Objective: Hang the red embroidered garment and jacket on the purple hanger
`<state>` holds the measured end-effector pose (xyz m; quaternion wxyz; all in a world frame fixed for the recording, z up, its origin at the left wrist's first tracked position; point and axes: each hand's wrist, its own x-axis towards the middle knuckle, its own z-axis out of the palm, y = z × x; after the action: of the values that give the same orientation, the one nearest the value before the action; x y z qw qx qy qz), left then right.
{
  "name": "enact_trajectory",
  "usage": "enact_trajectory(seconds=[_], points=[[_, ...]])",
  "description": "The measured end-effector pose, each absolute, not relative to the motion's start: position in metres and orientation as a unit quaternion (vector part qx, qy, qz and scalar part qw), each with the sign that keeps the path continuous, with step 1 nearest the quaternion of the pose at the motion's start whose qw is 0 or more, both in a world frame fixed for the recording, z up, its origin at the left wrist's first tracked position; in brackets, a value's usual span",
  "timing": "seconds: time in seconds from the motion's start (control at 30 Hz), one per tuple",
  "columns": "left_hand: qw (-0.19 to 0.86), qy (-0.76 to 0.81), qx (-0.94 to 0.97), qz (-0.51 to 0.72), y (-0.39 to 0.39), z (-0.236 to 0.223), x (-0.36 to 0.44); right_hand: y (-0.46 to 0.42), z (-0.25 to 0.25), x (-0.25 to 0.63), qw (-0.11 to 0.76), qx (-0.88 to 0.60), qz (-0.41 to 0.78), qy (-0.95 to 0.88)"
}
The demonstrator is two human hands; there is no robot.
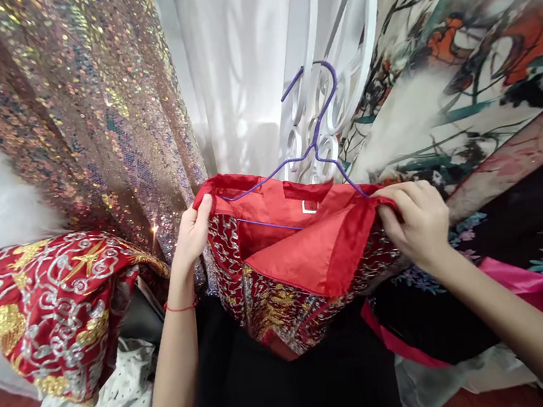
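Note:
A red garment (pixel 288 261) with silver and gold embroidery and a plain red lining hangs on a purple wire hanger (pixel 316 138) in front of me. My left hand (pixel 193 229) is closed on the garment's left shoulder edge, with a thin red string round its wrist. My right hand (pixel 416 218) is closed on the right shoulder, where the lining is folded outward over the hanger's arm. The hanger's hook points up, in front of a white curtain.
A sequined iridescent fabric (pixel 76 108) hangs at left. A second red embroidered garment (pixel 51 310) lies bunched at lower left over spotted white cloth (pixel 120 387). A white curtain (pixel 235 69) is behind. Painted floral fabric (pixel 470 47) and black and pink cloth (pixel 532 270) fill the right.

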<state>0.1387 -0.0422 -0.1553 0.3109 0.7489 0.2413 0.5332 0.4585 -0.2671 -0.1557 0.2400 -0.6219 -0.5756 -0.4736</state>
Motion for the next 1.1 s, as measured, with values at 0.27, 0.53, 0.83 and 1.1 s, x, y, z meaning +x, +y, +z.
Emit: enact_trajectory(seconds=[0.27, 0.53, 0.83, 1.1], points=[[0.264, 0.225, 0.759, 0.552, -0.048, -0.161, 0.146, -0.226, -0.156, 0.415, 0.128, -0.389, -0.557, -0.723], [0.249, 0.21, 0.756, 0.568, -0.068, -0.141, 0.135, -0.167, -0.116, 0.367, 0.23, -0.377, -0.581, -0.684], [0.224, 0.221, 0.789, 0.528, -0.071, -0.137, 0.133, -0.138, -0.107, 0.357, 0.163, -0.437, -0.443, -0.766], [0.189, 0.165, 0.866, 0.433, -0.07, -0.132, 0.128, -0.138, -0.094, 0.346, 0.168, -0.499, -0.318, -0.789]])
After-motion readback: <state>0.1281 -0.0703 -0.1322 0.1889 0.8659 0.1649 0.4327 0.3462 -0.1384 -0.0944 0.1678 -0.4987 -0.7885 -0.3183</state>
